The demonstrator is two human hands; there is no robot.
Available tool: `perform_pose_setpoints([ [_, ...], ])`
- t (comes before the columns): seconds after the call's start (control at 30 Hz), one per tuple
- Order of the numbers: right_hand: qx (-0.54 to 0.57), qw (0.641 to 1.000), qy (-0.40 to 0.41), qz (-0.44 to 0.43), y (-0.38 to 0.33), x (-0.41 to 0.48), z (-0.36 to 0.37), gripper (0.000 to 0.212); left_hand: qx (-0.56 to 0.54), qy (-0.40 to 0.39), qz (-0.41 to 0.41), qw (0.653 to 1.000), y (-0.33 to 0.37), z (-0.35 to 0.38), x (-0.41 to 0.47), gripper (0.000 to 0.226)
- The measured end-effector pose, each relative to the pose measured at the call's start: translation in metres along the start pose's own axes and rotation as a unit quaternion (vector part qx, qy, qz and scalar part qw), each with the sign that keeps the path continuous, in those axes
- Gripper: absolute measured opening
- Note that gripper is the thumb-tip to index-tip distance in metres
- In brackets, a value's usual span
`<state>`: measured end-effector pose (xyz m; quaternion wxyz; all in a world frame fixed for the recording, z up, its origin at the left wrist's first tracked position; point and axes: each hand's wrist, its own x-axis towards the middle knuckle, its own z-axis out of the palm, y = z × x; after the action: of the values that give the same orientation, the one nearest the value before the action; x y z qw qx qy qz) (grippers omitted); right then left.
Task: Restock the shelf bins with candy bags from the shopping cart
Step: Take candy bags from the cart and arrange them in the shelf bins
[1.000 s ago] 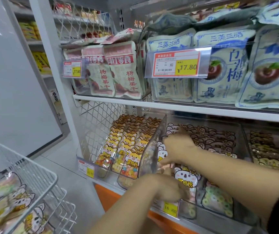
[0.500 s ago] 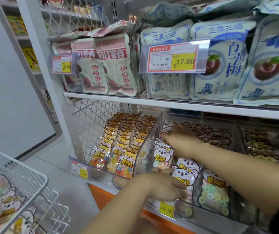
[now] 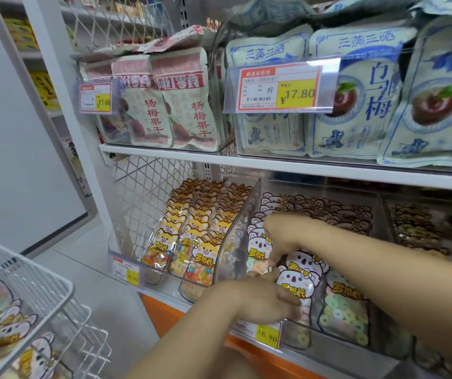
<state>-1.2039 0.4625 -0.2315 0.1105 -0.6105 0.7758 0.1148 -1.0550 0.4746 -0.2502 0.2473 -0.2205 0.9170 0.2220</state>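
Observation:
Both hands are inside a clear shelf bin (image 3: 353, 336) full of koala-print candy bags (image 3: 298, 280). My left hand (image 3: 260, 302) holds the front bags at the bin's lower front edge, fingers curled on them. My right hand (image 3: 287, 236) reaches in from the right and pinches the top of a koala bag (image 3: 257, 244) in the left row. More koala bags (image 3: 8, 329) lie in the white wire shopping cart (image 3: 41, 272) at lower left.
A neighbouring clear bin (image 3: 219, 258) to the left holds orange fox-print candy bags (image 3: 200, 239). A white shelf board (image 3: 274, 165) hangs right above the bins, carrying plum snack bags (image 3: 356, 99) and price tags. An orange base (image 3: 170, 315) runs below. Grey floor (image 3: 82, 258) lies at left.
My right hand has drawn forward and lower from the back rows onto the front left bag. My left hand stays at the bin front. The view has shifted slightly.

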Motion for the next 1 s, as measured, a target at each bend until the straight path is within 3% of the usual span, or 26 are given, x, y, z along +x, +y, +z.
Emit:
perform_pose_setpoints([
  [0.27,0.003,0.984,0.111,-0.14,0.012,-0.001,0.02,0.04,-0.005,0.001,0.03,1.0,-0.007,0.006,0.009,0.048],
  [0.5,-0.145,0.965,0.178,-0.127,-0.002,0.004,0.04,0.033,-0.057,-0.003,0.048,0.997,-0.013,0.002,0.012,0.046],
  [0.6,-0.037,0.983,0.158,-0.087,0.004,-0.006,0.026,0.05,-0.048,-0.001,0.052,0.997,-0.009,-0.001,0.009,0.045],
  [0.7,0.086,0.988,0.125,-0.035,0.025,-0.039,0.012,0.041,-0.07,0.021,0.054,0.996,-0.012,0.001,0.012,0.044],
  [0.8,-0.001,0.999,0.049,-0.015,0.023,-0.074,0.024,0.044,-0.124,0.046,0.042,0.99,-0.017,-0.001,0.014,0.037],
  [0.93,-0.179,0.976,0.099,-0.071,0.003,-0.081,0.056,0.076,-0.145,0.122,0.011,0.982,-0.029,-0.001,0.019,0.014],
  [1.0,-0.199,0.97,0.101,-0.093,0.002,-0.076,0.065,0.083,-0.118,0.148,-0.021,0.982,-0.032,0.0,0.018,0.026],
])
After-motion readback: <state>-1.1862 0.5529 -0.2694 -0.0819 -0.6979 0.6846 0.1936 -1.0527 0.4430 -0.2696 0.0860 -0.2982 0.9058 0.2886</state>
